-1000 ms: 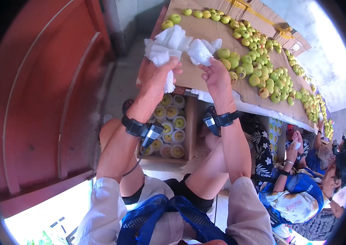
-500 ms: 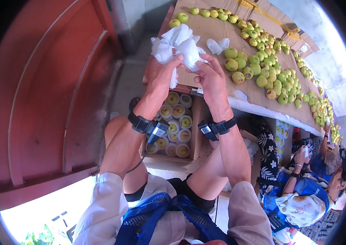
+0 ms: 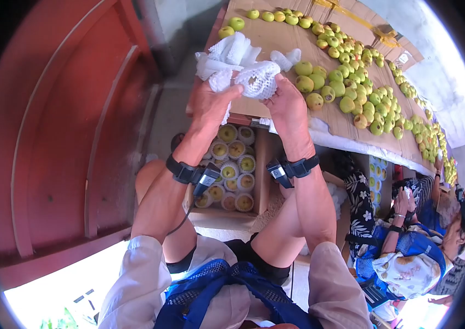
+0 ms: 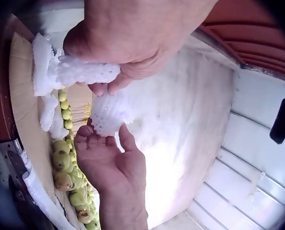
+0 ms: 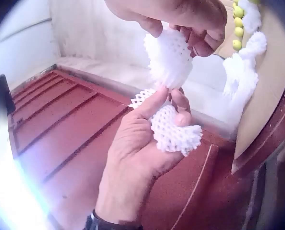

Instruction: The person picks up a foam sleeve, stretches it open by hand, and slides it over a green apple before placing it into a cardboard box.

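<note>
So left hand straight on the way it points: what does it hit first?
Left hand likely meets the white foam net pinched by the right hand; it sits right at the left fingers. Beyond, maybe the net pile; depth unclear.

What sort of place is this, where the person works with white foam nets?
Probably a fruit-packing place: loose green fruit lies across a cardboard-covered table, a box below holds fruit in white nets, and the left hand and right hand hold a white foam net.
</note>
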`<state>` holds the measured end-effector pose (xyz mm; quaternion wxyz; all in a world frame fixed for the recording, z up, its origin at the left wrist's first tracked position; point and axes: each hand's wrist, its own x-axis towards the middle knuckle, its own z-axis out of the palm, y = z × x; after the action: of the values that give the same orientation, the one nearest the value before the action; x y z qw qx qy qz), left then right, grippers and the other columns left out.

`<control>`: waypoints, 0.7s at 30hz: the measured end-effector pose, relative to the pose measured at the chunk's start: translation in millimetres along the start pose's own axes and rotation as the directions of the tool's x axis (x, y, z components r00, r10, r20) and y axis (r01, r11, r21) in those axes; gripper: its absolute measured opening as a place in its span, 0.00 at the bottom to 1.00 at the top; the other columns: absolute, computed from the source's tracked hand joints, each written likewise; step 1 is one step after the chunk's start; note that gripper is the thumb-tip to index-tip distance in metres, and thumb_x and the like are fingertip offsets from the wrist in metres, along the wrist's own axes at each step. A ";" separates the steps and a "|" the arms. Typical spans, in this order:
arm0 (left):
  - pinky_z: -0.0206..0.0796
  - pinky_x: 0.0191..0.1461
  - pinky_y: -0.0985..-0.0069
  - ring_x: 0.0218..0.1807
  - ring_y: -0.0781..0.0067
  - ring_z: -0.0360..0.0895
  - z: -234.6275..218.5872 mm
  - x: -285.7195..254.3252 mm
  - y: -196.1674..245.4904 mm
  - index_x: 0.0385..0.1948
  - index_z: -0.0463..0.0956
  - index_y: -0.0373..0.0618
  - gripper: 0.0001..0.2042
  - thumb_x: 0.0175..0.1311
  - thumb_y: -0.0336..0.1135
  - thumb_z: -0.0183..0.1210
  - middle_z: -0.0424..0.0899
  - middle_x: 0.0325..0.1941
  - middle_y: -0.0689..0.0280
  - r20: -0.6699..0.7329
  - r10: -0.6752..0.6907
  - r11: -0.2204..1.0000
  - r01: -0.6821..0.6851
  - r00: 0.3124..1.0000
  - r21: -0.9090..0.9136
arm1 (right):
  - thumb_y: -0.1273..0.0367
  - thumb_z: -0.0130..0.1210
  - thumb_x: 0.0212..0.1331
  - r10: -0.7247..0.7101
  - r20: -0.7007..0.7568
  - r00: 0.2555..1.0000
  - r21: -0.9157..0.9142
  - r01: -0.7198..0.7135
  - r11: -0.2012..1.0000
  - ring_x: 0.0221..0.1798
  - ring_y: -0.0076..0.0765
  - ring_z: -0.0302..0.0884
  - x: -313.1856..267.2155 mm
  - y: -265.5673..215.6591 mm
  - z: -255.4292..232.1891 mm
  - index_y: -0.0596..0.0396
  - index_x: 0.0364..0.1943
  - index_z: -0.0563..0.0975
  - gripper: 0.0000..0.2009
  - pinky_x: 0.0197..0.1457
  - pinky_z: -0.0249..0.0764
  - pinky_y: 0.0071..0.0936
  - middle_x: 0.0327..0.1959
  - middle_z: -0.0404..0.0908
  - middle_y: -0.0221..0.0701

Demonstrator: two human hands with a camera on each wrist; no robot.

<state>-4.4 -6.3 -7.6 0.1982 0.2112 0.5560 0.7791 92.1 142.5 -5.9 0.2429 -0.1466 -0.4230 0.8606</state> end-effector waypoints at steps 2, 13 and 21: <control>0.63 0.29 0.84 0.31 0.88 0.77 1.4 -0.2 -0.3 0.51 0.83 0.45 0.17 0.59 0.30 0.68 0.86 0.35 0.72 0.002 -0.013 1.000 0.013 1.000 0.014 | 0.62 0.48 0.75 0.039 0.055 0.998 0.059 -0.042 0.997 0.61 0.33 0.75 -2.8 -4.6 1.2 0.55 0.61 0.73 0.17 0.65 0.69 0.38 0.58 0.79 0.31; 0.76 0.48 0.73 0.43 0.75 0.81 10.9 0.4 -17.5 0.53 0.78 0.36 0.19 0.59 0.30 0.63 0.86 0.43 0.64 0.128 0.001 0.989 -0.020 0.992 0.147 | 0.64 0.38 0.76 0.041 0.178 0.983 0.262 -0.087 0.961 0.68 0.41 0.71 8.9 1.6 -20.7 0.56 0.64 0.71 0.19 0.76 0.62 0.44 0.63 0.77 0.35; 0.74 0.58 0.66 0.49 0.60 0.85 53.2 -6.7 -31.4 0.46 0.80 0.37 0.17 0.54 0.31 0.64 0.87 0.43 0.54 0.081 0.141 0.976 -0.152 0.987 0.157 | 0.62 0.52 0.71 -0.043 -0.099 0.994 -0.127 0.030 0.991 0.48 0.31 0.76 12.7 -2.6 -48.3 0.54 0.54 0.76 0.15 0.55 0.73 0.32 0.43 0.80 0.29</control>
<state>32.7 41.3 -22.7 0.1416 0.2940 0.5933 0.7359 104.4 182.5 -33.4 0.2699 -0.1973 -0.4658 0.8193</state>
